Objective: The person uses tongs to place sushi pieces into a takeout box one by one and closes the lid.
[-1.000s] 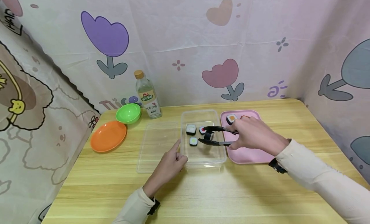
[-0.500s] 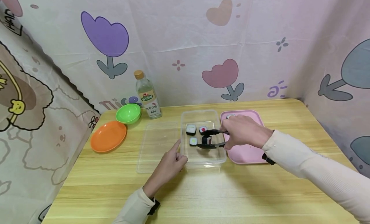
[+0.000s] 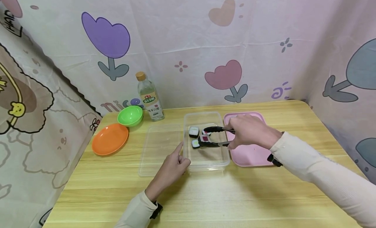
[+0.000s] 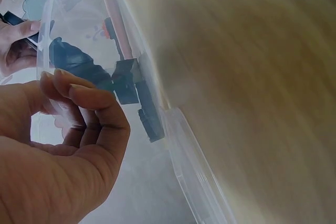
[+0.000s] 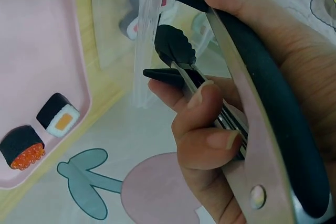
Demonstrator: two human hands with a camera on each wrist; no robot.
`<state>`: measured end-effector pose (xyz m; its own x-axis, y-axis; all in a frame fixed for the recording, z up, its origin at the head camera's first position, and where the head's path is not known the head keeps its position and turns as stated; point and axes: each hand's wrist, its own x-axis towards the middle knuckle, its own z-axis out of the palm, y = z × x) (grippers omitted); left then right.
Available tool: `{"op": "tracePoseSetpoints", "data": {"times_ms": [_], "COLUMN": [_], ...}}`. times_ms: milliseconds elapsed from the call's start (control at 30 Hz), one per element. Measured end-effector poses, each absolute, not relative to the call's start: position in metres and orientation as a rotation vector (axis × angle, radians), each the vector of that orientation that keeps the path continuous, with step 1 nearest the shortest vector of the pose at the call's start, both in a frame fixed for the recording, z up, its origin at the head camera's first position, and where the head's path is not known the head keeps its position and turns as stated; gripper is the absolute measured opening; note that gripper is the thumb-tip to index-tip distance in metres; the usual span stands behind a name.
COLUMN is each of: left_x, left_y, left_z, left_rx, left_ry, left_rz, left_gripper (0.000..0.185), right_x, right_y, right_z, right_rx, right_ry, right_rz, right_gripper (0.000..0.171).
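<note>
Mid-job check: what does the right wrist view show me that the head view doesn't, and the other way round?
Only the right wrist view shows the roe-covered sushi piece and the orange centre of the piece beside it; in the head view the hand blocks both.
Only the head view shows the left hand and the green bowl.
Both show the right hand gripping the tongs, the clear container and the pink tray.

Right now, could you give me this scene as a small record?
Right hand: grips black-tipped tongs
Between tong tips: sushi piece with dark-red centre
Left hand: index finger straight, beside clear container
Container: three other sushi pieces
Pink tray: orange-centred sushi, roe sushi
Left of container: clear lid, orange plate, green bowl, rice vinegar bottle
</note>
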<state>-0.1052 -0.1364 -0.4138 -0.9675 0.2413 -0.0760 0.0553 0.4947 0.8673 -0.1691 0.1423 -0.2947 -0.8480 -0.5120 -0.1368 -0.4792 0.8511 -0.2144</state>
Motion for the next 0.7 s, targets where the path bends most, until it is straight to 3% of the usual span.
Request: {"op": "tracePoseSetpoints", "data": {"times_ms": [700], "left_x": [-0.1047], "left_y": [-0.1359], "left_z": [-0.4130], "left_rx": [0.258], "left_ry": [2.561], "left_rz": [1.459], "left_gripper": [0.079], "right_x": [-0.1731], "right_y": [0.1375], "right_z": [-0.2951], "right_rx": [-0.863], "right_ry": [2.836], "right_rz": [-0.207], "right_gripper": [0.040]}}
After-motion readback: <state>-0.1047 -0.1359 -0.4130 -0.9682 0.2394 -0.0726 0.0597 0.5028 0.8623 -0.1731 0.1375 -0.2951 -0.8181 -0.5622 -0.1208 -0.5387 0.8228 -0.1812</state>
